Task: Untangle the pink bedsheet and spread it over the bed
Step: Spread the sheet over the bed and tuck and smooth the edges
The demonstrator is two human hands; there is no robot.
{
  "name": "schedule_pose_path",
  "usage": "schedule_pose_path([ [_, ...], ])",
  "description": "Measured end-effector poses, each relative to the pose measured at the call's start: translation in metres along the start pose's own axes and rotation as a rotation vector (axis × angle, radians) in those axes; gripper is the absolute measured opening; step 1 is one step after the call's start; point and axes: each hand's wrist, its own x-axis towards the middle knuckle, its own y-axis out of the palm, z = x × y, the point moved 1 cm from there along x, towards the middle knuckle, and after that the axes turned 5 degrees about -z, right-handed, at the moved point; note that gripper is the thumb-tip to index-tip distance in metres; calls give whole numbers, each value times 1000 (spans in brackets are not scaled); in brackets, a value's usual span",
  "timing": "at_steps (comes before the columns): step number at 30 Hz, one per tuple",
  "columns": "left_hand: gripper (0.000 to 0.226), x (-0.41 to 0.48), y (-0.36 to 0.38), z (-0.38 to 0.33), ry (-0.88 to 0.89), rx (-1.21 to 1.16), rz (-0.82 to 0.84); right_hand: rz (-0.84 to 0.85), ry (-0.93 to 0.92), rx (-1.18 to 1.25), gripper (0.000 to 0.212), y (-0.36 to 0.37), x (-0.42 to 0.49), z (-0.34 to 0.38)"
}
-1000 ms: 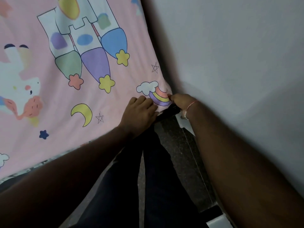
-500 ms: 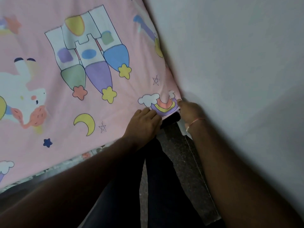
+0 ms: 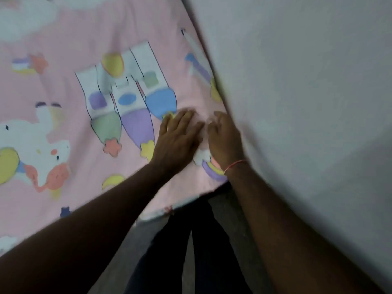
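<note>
While both palms lie on the cloth, neither hand grips anything. The left hand (image 3: 177, 141) presses flat on the pink bedsheet (image 3: 174, 49), its fingers straight and close together, pointing to about 1 o'clock. The right hand (image 3: 224, 141) rests palm-down just beside it at 3 o'clock. Its fingers are loosely bent onto the fabric and blurred, with no fold pinched that we can see. A thin pink thread (image 3: 234, 165) circles the right wrist. Both forearms are stretched out, the left coming in from 8 o'clock and the right from 5 o'clock, and they converge near the sheet's corner.

That corner sits at 6 o'clock of the right hand and carries a rainbow print (image 3: 212, 171). From it we see one edge of the sheet run toward 8 o'clock along the bed's edge (image 3: 167, 210). The other edge climbs toward 12 o'clock, touching the wall (image 3: 297, 102). The sheet lies flat over the bed and passes out of frame at 9 and 12 o'clock, so we cannot tell which way its long axis runs. Its castle print (image 3: 127, 98), at 10 o'clock of the left hand, is upside down to us, with the turrets aimed at 5 o'clock. Below the hands, at 6 o'clock, dark-trousered legs (image 3: 169, 251) stand on a grey floor (image 3: 137, 238).
</note>
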Motion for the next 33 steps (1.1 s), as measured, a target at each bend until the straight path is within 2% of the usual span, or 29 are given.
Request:
schedule_pose_path([
  [5,46,67,-14,54,-17,51,-75,88,-211,-30,41,39,70,51],
  [11,42,191,-46,151,2,100,-213,5,-446,-225,32,70,195,127],
  [16,40,249,-84,209,-265,149,-301,15,-483,-175,29,86,267,187],
  [19,28,266,-94,234,-288,172,-315,58,-540,-217,35,98,300,207],
  [22,29,279,-97,248,-351,78,-314,88,-547,-224,35,105,319,214],
  [25,31,290,-102,254,-369,2,-283,62,-538,-193,22,102,330,215],
  [29,25,300,-109,257,-307,-30,-223,51,-549,-155,7,99,335,214],
  [31,20,302,-112,255,-295,-22,-223,48,-574,-153,24,98,337,217],
  [33,15,305,-113,253,-316,-41,-272,7,-573,-108,28,96,337,222],
])
